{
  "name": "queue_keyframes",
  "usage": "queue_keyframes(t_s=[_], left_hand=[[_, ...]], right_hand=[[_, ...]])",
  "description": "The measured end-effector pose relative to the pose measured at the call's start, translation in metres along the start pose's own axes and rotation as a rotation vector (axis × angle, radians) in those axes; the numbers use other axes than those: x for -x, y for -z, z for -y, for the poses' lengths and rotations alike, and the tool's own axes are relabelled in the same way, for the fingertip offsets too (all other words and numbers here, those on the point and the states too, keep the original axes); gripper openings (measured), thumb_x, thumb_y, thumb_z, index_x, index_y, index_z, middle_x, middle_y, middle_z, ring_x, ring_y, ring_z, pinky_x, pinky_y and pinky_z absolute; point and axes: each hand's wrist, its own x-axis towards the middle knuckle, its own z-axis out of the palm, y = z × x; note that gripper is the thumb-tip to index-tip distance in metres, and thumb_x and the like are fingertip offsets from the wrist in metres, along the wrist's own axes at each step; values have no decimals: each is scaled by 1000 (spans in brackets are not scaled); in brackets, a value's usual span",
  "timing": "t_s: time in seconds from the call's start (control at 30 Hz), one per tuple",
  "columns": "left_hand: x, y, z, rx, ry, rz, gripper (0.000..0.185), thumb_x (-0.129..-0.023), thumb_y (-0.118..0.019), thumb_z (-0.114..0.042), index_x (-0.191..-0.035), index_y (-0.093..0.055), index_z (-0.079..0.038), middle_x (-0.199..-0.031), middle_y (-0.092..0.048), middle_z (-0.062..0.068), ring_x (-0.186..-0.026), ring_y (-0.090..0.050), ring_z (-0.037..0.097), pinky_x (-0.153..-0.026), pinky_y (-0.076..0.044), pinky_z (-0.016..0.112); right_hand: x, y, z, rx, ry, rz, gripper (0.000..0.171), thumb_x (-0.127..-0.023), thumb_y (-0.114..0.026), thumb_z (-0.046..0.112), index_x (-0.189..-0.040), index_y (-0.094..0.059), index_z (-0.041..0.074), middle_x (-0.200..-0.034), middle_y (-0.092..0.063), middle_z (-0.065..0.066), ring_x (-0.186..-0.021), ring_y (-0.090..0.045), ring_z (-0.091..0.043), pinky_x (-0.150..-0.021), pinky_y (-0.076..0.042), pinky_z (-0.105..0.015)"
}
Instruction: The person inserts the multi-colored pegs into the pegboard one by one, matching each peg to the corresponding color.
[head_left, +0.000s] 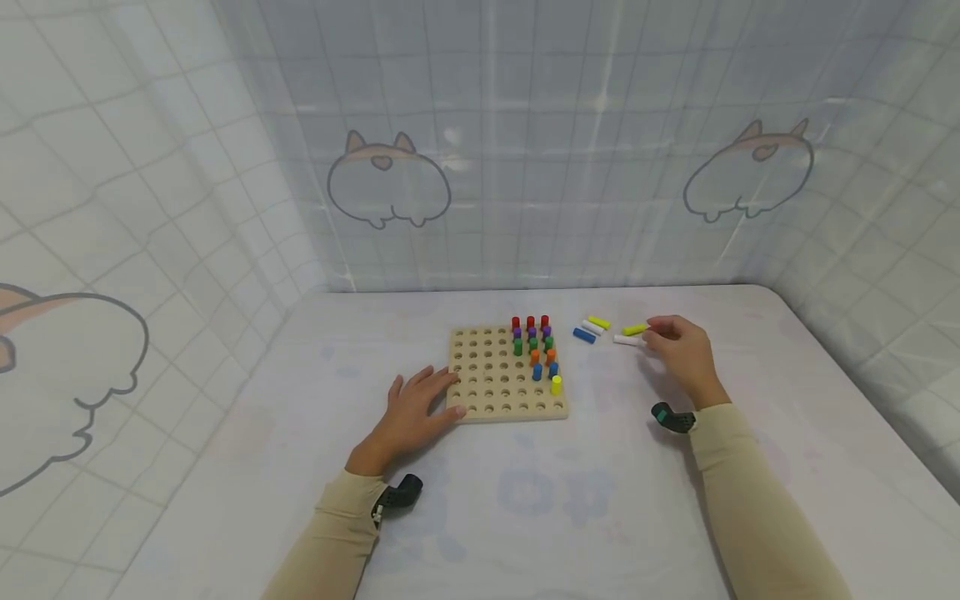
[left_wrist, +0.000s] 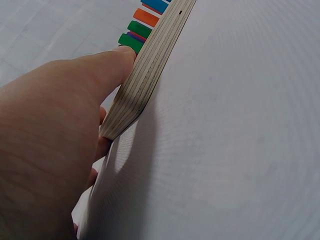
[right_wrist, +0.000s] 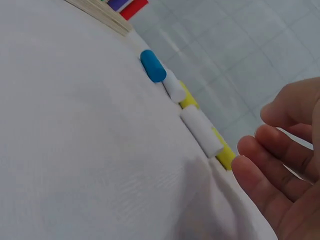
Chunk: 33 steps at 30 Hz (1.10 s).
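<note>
A square wooden pegboard lies mid-table, with red, purple, green, orange, blue and yellow pegs standing along its right side. My left hand rests at its front-left corner, fingers spread; the thumb touches the front edge in the left wrist view. Right of the board, my right hand hovers beside a loose white peg and a yellow peg. Its fingers are bent a little, and the right wrist view shows a gap between thumb and fingers with nothing held.
Left of those two lie a blue peg, another white peg and another yellow peg. A pale cloth covers the table. Tile-patterned curtains rise behind it and at both sides.
</note>
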Motion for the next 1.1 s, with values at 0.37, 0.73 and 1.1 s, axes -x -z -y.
queue_keyframes(t_s=[0.37,0.73,1.1], left_hand=[[-2,-1,-1,3,-18,0,68,-97,-57,-54,-152,-45,-17,-158,-40,6,-149,-24,33,-114,0,69],[-1,-2,0,-2,-14,-1,68,-96,-58,-54,-152,-46,-18,-157,-41,6,-148,-25,33,-114,-2,69],[0,0,-1,-5,-5,1,68,-96,-57,-54,-152,-45,-19,-157,-41,5,-148,-25,33,-113,-1,69]], right_hand=[[-4,-3,-3,5,-20,29,34,-99,-62,23,-127,-62,4,-123,-63,-16,-105,-60,-27,-82,-49,-30],[-9,-13,-6,115,-22,101,30,-98,-63,18,-124,-63,3,-122,-62,-17,-112,-54,-34,-95,-46,-47],[-12,-18,-3,224,29,108,29,-96,-64,16,-122,-66,4,-117,-64,-17,-106,-56,-32,-92,-48,-49]])
